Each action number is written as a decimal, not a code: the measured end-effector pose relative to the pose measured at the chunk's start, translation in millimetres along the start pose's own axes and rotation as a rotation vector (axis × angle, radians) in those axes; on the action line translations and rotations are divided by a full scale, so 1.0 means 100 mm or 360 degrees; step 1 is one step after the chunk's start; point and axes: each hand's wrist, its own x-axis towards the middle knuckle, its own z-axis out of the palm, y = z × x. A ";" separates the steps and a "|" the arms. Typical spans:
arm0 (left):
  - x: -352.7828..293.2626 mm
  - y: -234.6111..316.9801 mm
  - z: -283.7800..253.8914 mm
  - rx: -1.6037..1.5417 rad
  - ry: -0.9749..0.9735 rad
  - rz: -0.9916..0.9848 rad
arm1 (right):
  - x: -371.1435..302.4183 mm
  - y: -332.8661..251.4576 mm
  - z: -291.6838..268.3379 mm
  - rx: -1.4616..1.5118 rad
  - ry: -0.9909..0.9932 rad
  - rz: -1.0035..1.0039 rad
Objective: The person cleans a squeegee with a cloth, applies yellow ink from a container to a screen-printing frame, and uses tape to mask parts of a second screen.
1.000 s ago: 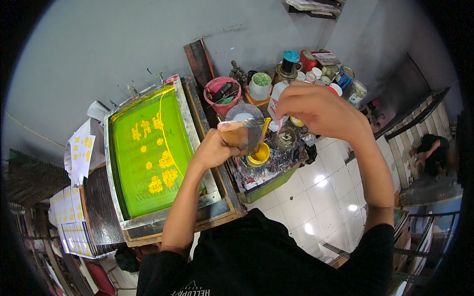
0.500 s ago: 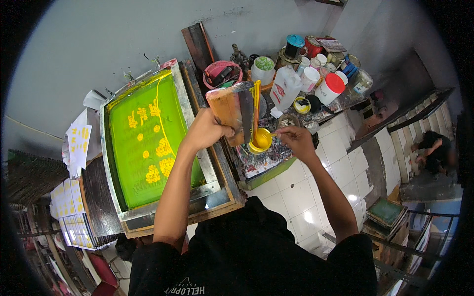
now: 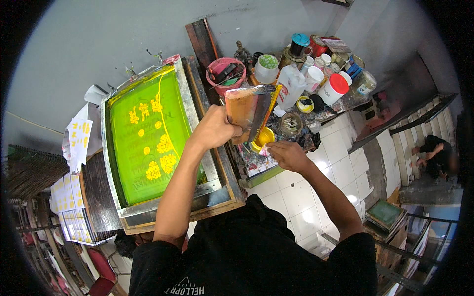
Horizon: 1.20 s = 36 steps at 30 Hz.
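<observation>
"Squeegee: position?"

"Held up over the gap between the screen and the worktable, tilted. Entries from the left follow."

"Go on. Far left?"

"Loose sheets with yellow marks, near the screen's outer side. Below them, a stack of sheets, also marked yellow. Next, the screen: metal frame, bright green mesh. Mesh shows yellow clusters, small yellow discs, and one thin yellow line running down toward its right side."

"Left hand?"

"Closed on the squeegee, gripping its lower left part; thumb lies across the face. Squeegee face is orange-brown with a dark band; its right-hand edge is coated yellow."

"What lies behind it?"

"Pink basket of tools, on the worktable beyond the left hand."

"And under the coated edge?"

"Yellow cup, yellow paint inside. Lower end of the squeegee overlaps the cup in view; contact cannot be told."

"Right hand?"

"Just right of the cup, fingers pinched together on a pale pinkish piece at the near rim. Kind of piece: too small to tell."

"Remainder, rightward?"

"Clear jug, upright on the worktable. Round dish holding small pale bits, near the yellow cup. White tub with a red lid, tilted in view. Far right, well apart: another person in dark clothing, beside pale steps."
</observation>
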 end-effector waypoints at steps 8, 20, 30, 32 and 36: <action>-0.03 -0.12 0.03 -0.0116 0.0072 0.0108 | -0.03 0.01 -0.23 0.0276 -0.0096 0.0302; -0.49 0.16 -0.81 -0.0766 0.0272 0.0227 | -0.07 0.06 -0.24 0.1351 0.0998 0.1429; -0.47 -0.22 -2.97 0.1470 0.0760 0.0588 | 0.34 -0.41 -0.12 0.1471 0.1280 0.1367; -0.28 -0.85 -2.96 0.1812 0.0542 0.0678 | 0.41 -0.56 -0.03 0.1452 0.1261 0.1417; -0.03 -1.81 -2.77 0.2241 0.0351 0.0775 | 0.48 -0.86 0.13 0.1469 0.1275 0.1477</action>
